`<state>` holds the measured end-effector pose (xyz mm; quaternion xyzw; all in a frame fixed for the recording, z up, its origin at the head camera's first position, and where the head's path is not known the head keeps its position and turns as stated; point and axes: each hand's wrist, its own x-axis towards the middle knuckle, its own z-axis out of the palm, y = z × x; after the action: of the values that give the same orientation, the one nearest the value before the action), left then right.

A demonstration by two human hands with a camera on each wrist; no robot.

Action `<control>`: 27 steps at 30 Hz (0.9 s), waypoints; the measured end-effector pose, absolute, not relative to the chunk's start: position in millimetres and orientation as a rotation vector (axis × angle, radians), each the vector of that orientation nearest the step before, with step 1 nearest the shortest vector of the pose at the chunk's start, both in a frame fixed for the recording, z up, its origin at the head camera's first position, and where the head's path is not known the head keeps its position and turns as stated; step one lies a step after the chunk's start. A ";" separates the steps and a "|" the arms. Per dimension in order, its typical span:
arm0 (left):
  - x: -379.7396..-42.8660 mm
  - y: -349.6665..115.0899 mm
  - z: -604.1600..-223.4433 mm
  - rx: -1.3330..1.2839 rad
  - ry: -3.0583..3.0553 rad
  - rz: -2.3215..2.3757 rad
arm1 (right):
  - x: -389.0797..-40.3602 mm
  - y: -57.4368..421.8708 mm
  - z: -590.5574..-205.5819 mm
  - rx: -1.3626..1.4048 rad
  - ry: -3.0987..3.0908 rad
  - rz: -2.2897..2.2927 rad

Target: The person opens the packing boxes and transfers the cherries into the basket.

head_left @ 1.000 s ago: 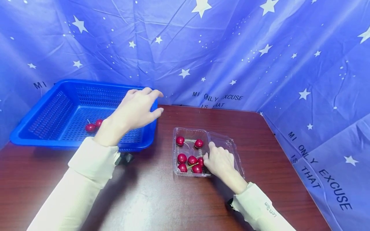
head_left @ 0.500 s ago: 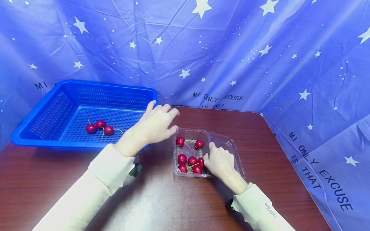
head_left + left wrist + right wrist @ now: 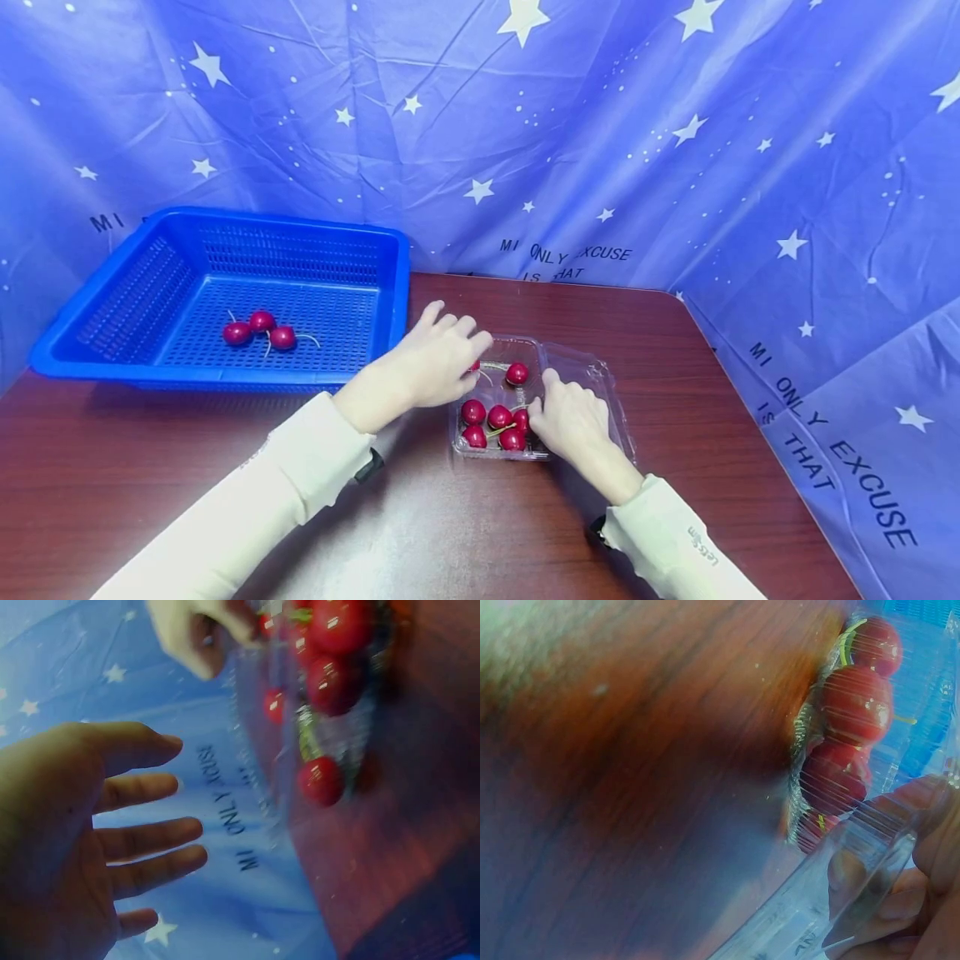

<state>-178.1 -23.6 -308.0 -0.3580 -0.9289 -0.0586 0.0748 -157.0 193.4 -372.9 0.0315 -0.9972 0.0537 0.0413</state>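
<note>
- The bench (image 3: 420, 521) is holding everything up.
- The blue basket (image 3: 285, 250) is sitting toward ten o'clock from the clear tub. Three cherries (image 3: 261, 322) are lying close together on its floor.
- The clear tub (image 3: 501, 455) is standing near the middle, its lid (image 3: 577, 360) lying open toward three o'clock. Seven more cherries are showing inside: five bunching near six o'clock, two sitting toward twelve. The tub is looking thin, light and bendy, so a soft pinch on its edge should do.
- The left hand (image 3: 438, 360) is hanging by the tub's ten o'clock corner, fingers loose and apart, holding nothing. The right hand (image 3: 572, 419) is pinching the tub's side near three o'clock.
- The cherries are looking smooth, shiny and light, so they are probably slippery and could bruise. Fingertips around the fat middle should work best.
- The stems (image 3: 306, 739) are looking skinny and may snap if pulled.
</note>
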 end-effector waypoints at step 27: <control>-168.2 13.6 -363.6 -1.274 -2.625 -0.037 | -157.5 193.3 -374.0 0.100 -3.059 0.152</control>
<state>-168.2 13.6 -363.6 -0.4338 -0.8940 -0.0127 0.1113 -157.5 193.3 -374.0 0.0327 -0.9975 0.0495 0.0384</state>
